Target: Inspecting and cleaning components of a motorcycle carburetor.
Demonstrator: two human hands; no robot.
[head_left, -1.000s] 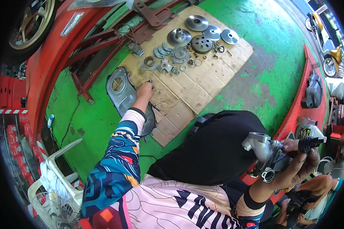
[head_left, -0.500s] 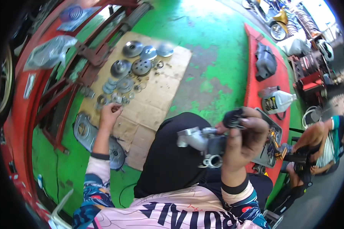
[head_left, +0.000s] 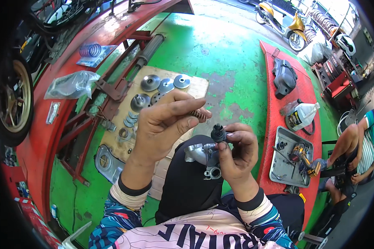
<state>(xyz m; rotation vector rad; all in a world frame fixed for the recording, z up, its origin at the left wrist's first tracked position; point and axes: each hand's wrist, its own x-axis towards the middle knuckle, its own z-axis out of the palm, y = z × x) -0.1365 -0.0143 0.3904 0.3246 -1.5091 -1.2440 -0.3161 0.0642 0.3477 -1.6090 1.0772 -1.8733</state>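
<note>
Between the thumb and fingers of my left hand (head_left: 160,126) is a small thin coil spring (head_left: 200,116), one end sticking out to the right. My right hand (head_left: 242,155) grips a silver cast metal engine part (head_left: 201,153) with a bent pipe neck and a round opening at its lower end. A black ribbed fitting (head_left: 218,133) rises at the top of that part, pinched by my right thumb and fingers. The spring is just above and left of the fitting, apart from it. My right fingers partly hide the casting, which is over my knee.
Cardboard (head_left: 199,86) on the green floor bears metal discs (head_left: 150,82) and small parts; a grey engine cover (head_left: 108,162) lies beside it. On the right red platform (head_left: 266,103) are a metal tray (head_left: 278,139) with a power drill (head_left: 299,153) and a white bottle (head_left: 302,115). A person sits far right.
My left hand has come up from the small parts on the cardboard and now holds the coil spring near my right hand. My right hand has moved left and slightly down with the casting.
</note>
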